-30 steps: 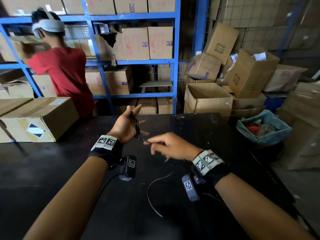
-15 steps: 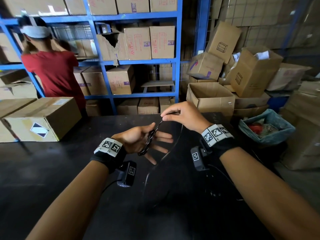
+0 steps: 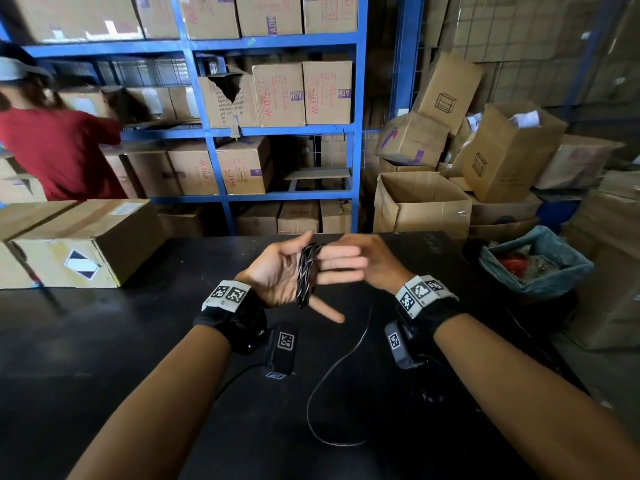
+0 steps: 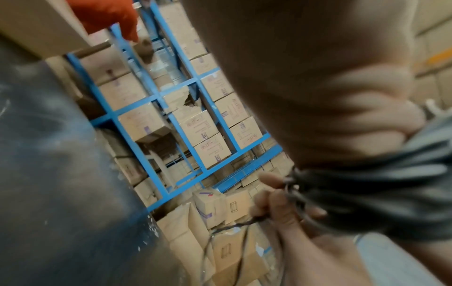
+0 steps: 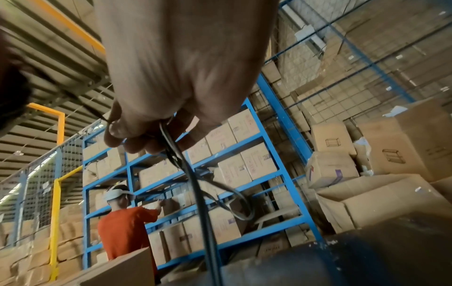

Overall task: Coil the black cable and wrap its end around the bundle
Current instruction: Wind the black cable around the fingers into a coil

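Looking down, head view: my left hand (image 3: 287, 271) is palm up above the black table (image 3: 104, 341), fingers straight and spread, with the black cable (image 3: 307, 275) looped in several turns across the base of the fingers.
Coil axis: the loops stand as a narrow band running from near my thumb side down toward the heel of the palm, long axis roughly away-to-near.
Right hand, head view: my right hand (image 3: 372, 261) sits just behind the left fingers; its fingertips are hidden, so the pinch cannot be read here.
Loose tail: a slack length of cable curves down from between the wrists and lies in a loop on the table; its far end is hard to trace against the dark top.
Left wrist view: blurred; my left hand (image 4: 318, 87) fills the upper right, the coil (image 4: 367, 193) a dark smear under it, and the right hand's fingers (image 4: 271, 201) curl round a thin strand of cable.
Right wrist view: my right hand (image 5: 176, 77) closes its fingers on the cable (image 5: 195, 183), which drops straight down from the grip and is cut off at the bottom edge; a second loop bends off to the right.
Background: blue shelves (image 3: 356, 133) with cardboard boxes, and a person in a red shirt (image 3: 59, 154), partly cut off at the left.
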